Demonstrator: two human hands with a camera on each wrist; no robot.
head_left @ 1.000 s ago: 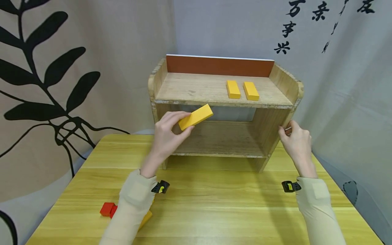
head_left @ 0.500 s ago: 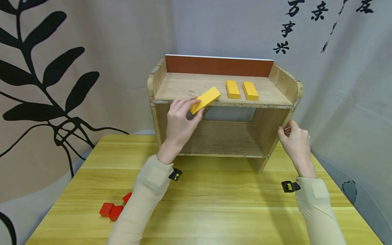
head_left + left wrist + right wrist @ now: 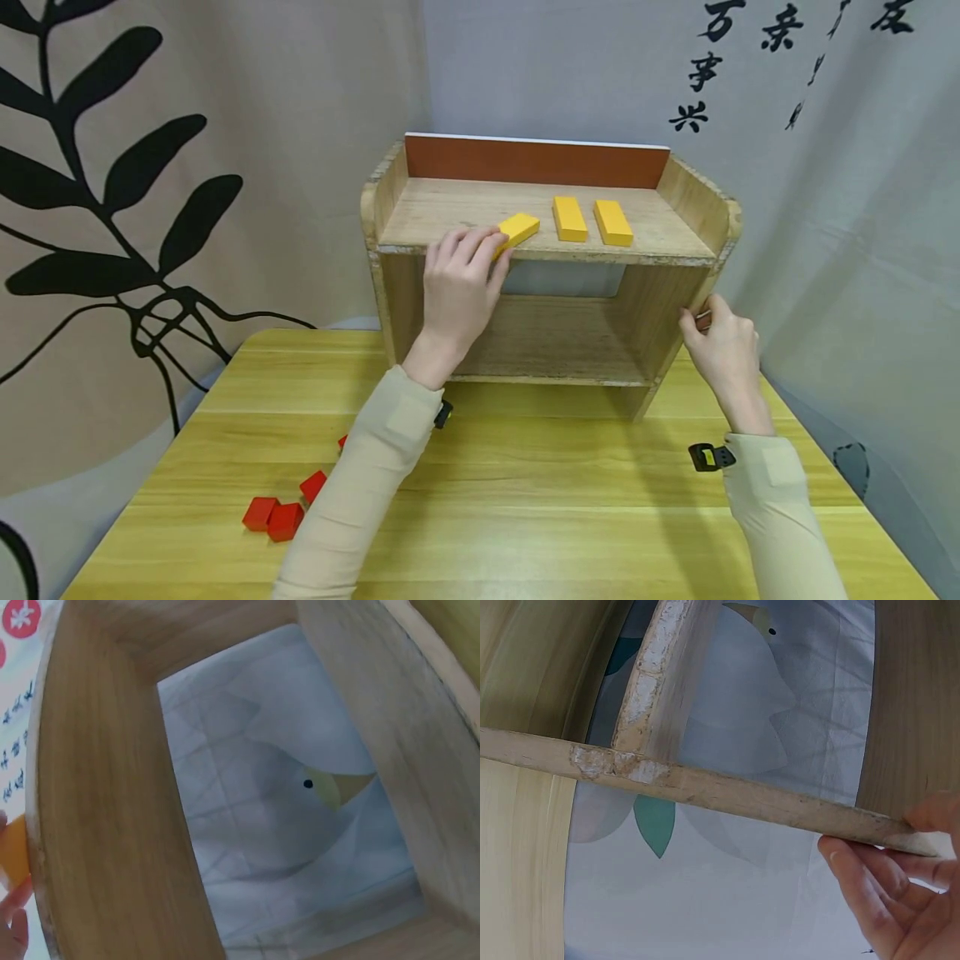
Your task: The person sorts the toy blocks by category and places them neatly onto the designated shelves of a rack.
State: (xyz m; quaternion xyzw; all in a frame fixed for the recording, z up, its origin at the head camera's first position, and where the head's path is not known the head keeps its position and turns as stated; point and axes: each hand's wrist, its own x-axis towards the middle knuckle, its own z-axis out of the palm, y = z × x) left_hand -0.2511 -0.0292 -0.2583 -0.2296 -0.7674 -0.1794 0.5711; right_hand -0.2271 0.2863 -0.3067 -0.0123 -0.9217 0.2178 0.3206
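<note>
My left hand [image 3: 463, 279] pinches a yellow block [image 3: 519, 228] at the front edge of the upper shelf of a small wooden shelf unit [image 3: 465, 204]. The block lies slanted there, its near end covered by the fingers. In the left wrist view, a corner of the yellow block [image 3: 15, 851] shows between fingertips at the left edge. To its right on that shelf lie two more yellow blocks, one [image 3: 571, 219] beside the other [image 3: 613, 222]. My right hand [image 3: 723, 350] grips the unit's right side panel [image 3: 780, 806], thumb on one face and fingers on the other.
Several red blocks [image 3: 285, 522] lie on the wooden table [image 3: 570, 500] at the front left, partly hidden by the left sleeve. The unit's lower shelf [image 3: 555, 333] has an open back. Printed curtains [image 3: 315, 125] hang behind and beside the table.
My left hand has carried the yellow block up and right, from in front of the unit onto the upper shelf's front edge. The right hand keeps its grip on the side panel.
</note>
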